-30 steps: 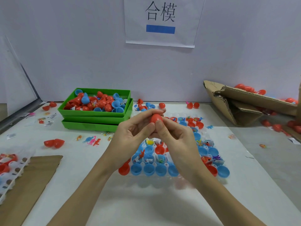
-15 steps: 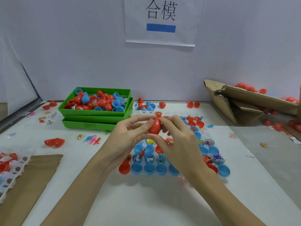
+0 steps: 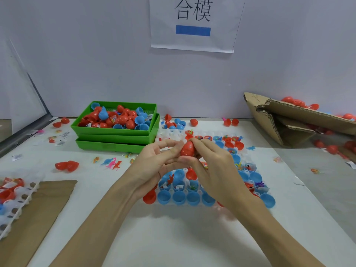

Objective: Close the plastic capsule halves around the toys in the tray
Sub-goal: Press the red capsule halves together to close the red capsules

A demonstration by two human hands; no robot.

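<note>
Head view: both hands up over the clear tray (image 3: 248, 171), red capsule (image 3: 187, 148) pinched between them, long axis roughly upright, tilted a bit right. Left hand (image 3: 154, 164) pinches its left side, right hand (image 3: 212, 166) curls over top and right, equally near. Seam is hidden, probably closed. Tray lies just below and beyond my hands. Wall sign (image 3: 193, 22) reads 合模.
</note>
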